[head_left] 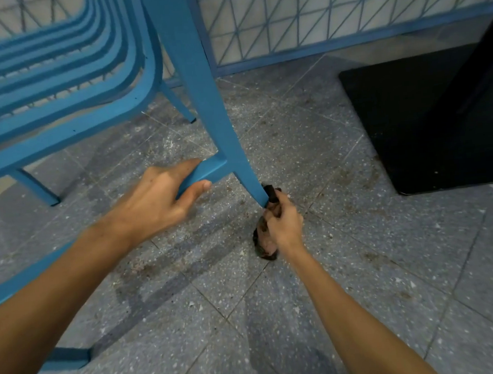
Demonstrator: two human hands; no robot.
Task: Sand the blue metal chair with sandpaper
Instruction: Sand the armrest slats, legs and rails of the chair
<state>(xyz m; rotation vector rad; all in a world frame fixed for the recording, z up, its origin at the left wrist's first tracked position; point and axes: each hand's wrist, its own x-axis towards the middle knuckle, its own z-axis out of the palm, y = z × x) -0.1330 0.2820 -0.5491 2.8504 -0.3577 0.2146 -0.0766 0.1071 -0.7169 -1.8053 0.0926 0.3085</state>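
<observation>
Where chair (189, 73) stands, tile floor (363, 266) is speckled & smudged.

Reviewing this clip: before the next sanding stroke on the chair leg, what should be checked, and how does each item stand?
1. Left hand grips the crossbar to steady the chair: ok.
2. Right hand holds the sandpaper: ok.
3. Sandpaper touches the lower end of the chair leg: ok.
4. Foot of that leg planted on the floor: cannot tell, hidden by hand and sandpaper.
5. Black table base apart from the right hand: ok.
6. Paint abraded at the contact spot: cannot tell.
</observation>
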